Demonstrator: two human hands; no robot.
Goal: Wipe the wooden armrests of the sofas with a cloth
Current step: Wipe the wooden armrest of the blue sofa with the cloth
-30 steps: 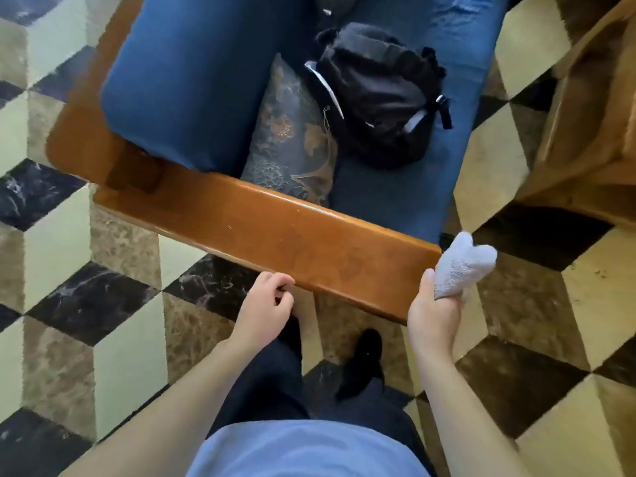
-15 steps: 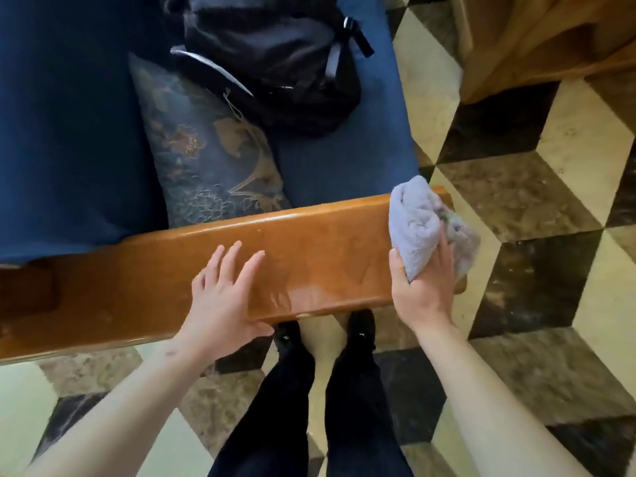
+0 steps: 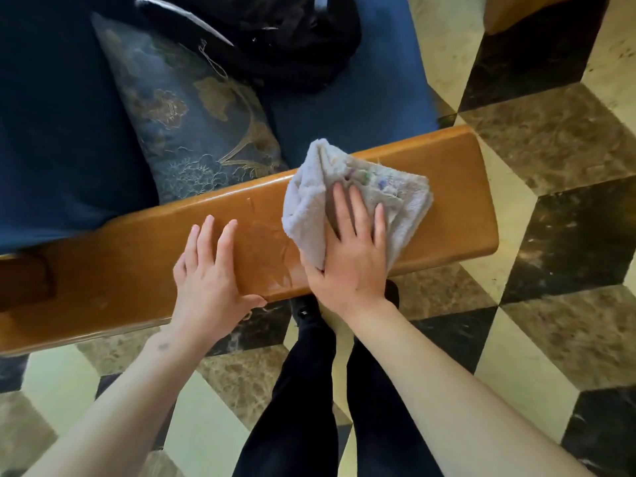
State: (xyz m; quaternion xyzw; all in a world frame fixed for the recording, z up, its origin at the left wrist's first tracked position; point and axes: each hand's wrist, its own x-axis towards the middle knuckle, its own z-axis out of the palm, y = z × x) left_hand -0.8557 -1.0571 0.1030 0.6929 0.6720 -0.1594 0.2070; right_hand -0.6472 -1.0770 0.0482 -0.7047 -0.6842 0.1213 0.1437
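On the wooden armrest [image 3: 137, 270] we have both hands down: our right hand [image 3: 347, 259] lies flat with fingers spread on the grey cloth [image 3: 385, 197], pressing it to the wood, not gripping it, and our left hand [image 3: 210, 273] rests open and empty on bare wood just beside it, thumb hooked over the near edge. The cloth sits bunched and folded toward the right part of the armrest, covering its width from the near edge almost to the far one.

The armrest's long axis runs across our view from left to right, rising slightly toward its rounded right end [image 3: 481, 187], which points out over the tiled floor [image 3: 568, 132]. A short bare stretch lies to the right of the cloth, and a much longer one runs left, under and past our left hand. We judge that the wipe must travel along this axis; the right hand is the one on the cloth, and the left would have to lift or slide away if the stroke heads left.

Behind the armrest lie the blue seat [image 3: 361, 108], a patterned cushion [image 3: 192, 125] and a black bag [image 3: 275, 36]
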